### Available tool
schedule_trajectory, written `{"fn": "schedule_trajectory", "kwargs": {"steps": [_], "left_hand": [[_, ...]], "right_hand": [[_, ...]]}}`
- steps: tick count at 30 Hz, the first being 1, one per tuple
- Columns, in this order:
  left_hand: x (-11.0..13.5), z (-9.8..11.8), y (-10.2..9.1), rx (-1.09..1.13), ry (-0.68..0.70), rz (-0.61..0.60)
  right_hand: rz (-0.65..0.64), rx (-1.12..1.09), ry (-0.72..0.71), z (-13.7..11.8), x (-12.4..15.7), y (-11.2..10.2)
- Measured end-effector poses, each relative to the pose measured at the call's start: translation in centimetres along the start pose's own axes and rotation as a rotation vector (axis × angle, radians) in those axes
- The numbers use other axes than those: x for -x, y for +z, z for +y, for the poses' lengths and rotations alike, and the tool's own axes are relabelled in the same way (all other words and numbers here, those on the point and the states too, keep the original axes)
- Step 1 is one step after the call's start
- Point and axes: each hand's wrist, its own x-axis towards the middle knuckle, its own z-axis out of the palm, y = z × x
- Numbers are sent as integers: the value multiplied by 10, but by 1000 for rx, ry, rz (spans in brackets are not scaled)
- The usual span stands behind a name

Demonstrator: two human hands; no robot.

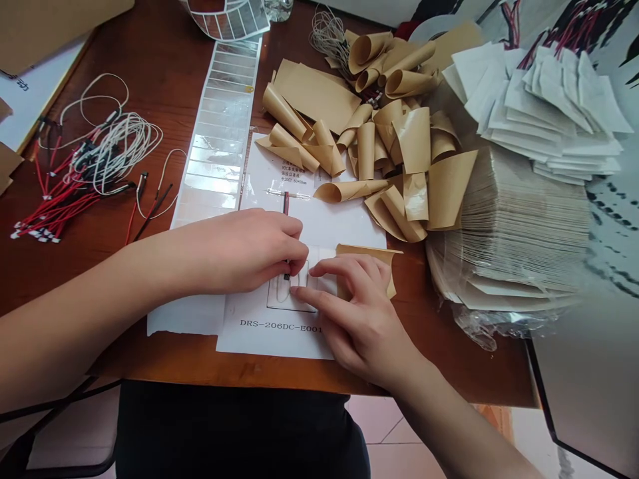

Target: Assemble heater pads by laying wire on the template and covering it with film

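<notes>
My left hand point(267, 249) is closed, its fingertips pinched at a thin wire lead point(286, 203) with a dark part that shows just below them. The lead runs up the printed paper sheet point(279, 339), under a clear strip of tape near its upper end. My right hand point(357, 299) has its fingers apart, two fingertips resting on a thin white wire loop point(283, 293) within the printed outline. A piece of curled brown backing paper point(367, 251) lies partly behind the right hand. What exactly sits beneath the left fingertips is hidden.
A strip of clear labels point(214, 159) runs up the left of the sheet. Bundled wire leads point(110, 153) lie farther left. Curled brown papers point(367, 150) pile up behind, beside a tall stack of white pads point(524, 219) and wired white pads point(544, 100).
</notes>
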Motion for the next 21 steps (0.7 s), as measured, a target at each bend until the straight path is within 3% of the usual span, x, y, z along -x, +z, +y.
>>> {"fn": "schedule_trajectory", "kwargs": {"steps": [21], "left_hand": [[-3,-1,5,0,-44,-21]], "right_hand": [[3,6,-5,0,-1,-1]]}}
